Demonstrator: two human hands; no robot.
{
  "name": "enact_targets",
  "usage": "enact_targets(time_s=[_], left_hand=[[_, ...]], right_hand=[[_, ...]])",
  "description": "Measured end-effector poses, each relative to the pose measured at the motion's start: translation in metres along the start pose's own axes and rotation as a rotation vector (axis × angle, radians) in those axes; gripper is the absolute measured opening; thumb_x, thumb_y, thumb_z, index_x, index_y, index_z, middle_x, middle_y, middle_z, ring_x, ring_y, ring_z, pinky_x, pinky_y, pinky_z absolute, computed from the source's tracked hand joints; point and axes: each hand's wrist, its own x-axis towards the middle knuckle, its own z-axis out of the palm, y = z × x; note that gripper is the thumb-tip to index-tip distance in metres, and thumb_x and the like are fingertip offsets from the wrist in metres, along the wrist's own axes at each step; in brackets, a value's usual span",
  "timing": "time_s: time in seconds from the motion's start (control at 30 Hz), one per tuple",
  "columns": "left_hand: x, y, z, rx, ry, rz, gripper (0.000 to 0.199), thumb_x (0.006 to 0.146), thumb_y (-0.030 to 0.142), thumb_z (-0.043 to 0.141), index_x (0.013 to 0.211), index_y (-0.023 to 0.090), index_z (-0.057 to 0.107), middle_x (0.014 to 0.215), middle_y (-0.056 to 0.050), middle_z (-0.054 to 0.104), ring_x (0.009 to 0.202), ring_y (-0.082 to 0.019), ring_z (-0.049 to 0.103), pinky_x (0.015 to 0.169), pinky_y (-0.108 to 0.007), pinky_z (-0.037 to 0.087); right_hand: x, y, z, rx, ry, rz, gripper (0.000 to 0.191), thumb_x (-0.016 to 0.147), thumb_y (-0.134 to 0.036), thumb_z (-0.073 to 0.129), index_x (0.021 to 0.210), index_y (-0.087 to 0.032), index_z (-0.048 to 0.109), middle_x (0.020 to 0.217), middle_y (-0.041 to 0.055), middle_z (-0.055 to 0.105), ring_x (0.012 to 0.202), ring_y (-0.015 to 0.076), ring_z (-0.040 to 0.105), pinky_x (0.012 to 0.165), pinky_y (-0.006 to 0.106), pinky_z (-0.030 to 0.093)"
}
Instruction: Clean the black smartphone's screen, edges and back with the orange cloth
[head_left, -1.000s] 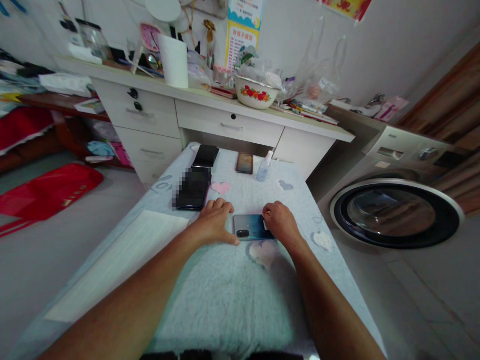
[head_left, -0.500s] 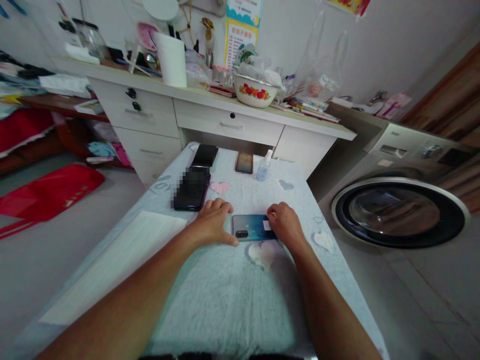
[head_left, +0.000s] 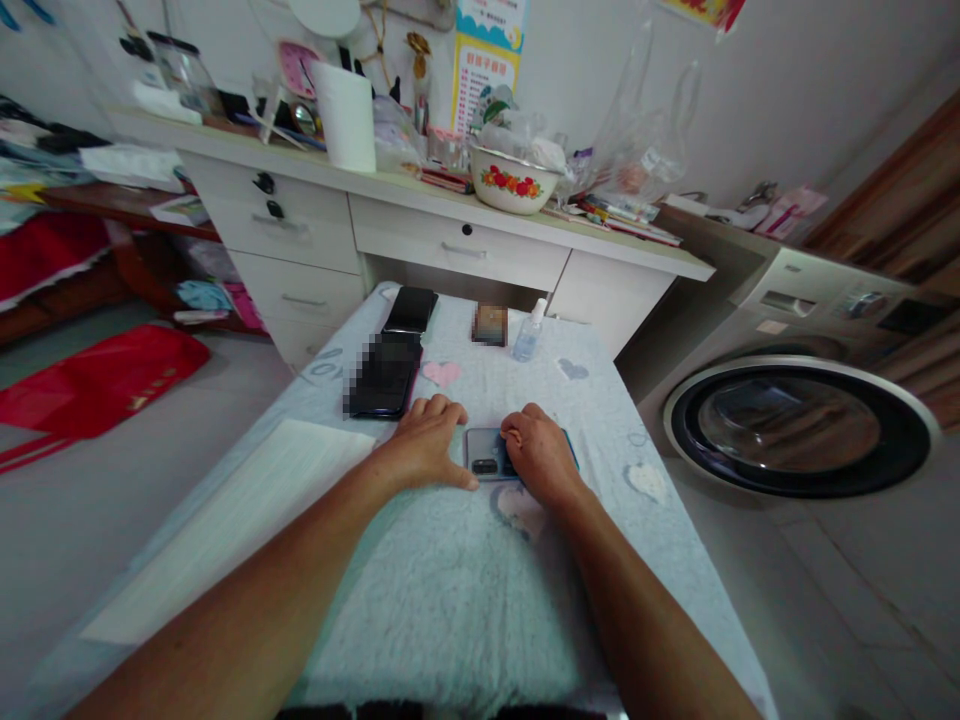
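Observation:
A blue-grey smartphone point(head_left: 478, 447) lies back up on the cloth-covered table, its camera block at the lower left corner. My left hand point(head_left: 431, 445) is open at its left end, thumb and fingers spread, the thumb beside the lower left corner. Across the middle of the phone's back rests my right hand point(head_left: 541, 450), fingers closed together and pressed down. Whatever those fingers hold, if anything, is hidden. A strip of the phone's right end shows beyond the hand.
A clear spray bottle point(head_left: 529, 330) and a small blurred brown rectangle point(head_left: 490, 325) stand and lie farther back. Two dark flat objects, a dark phone-like one point(head_left: 386, 378) and a black one point(head_left: 410, 310), lie left. White paper point(head_left: 247, 530) lies near my left forearm.
My right hand has slid left along the phone's back, from its right end to the middle. My left hand and the phone stay in place.

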Motion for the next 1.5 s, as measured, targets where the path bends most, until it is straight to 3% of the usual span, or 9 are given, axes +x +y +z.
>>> enact_targets(time_s=[0.47,1.17,1.5], left_hand=[[0.000,0.001,0.000,0.003,0.003,0.004,0.081,0.047,0.063,0.074,0.113,0.022,0.050,0.116,-0.009,0.050,0.111,-0.031,0.044,0.096,-0.038,0.035],[-0.001,0.001,-0.001,-0.021,-0.011,-0.015,0.084,0.046,0.062,0.074,0.116,0.022,0.050,0.117,-0.009,0.048,0.111,-0.032,0.044,0.096,-0.040,0.036],[-0.001,0.000,0.000,-0.037,-0.006,-0.009,0.083,0.046,0.062,0.074,0.116,0.023,0.050,0.118,-0.008,0.048,0.112,-0.032,0.043,0.096,-0.040,0.036]], right_hand=[[-0.001,-0.013,0.006,0.041,-0.053,-0.155,0.019,0.090,-0.018,0.048,0.093,-0.018,0.067,0.090,0.0042,0.054,0.083,0.0129,0.053,0.073,0.022,0.037],[0.004,0.009,0.001,-0.079,0.028,0.147,0.021,0.088,-0.020,0.048,0.091,-0.020,0.069,0.093,0.0065,0.059,0.083,0.0158,0.056,0.074,0.025,0.038],[0.008,0.002,0.007,-0.083,0.019,0.068,0.022,0.089,-0.017,0.046,0.095,-0.018,0.067,0.094,0.0072,0.057,0.084,0.0160,0.055,0.076,0.025,0.038]])
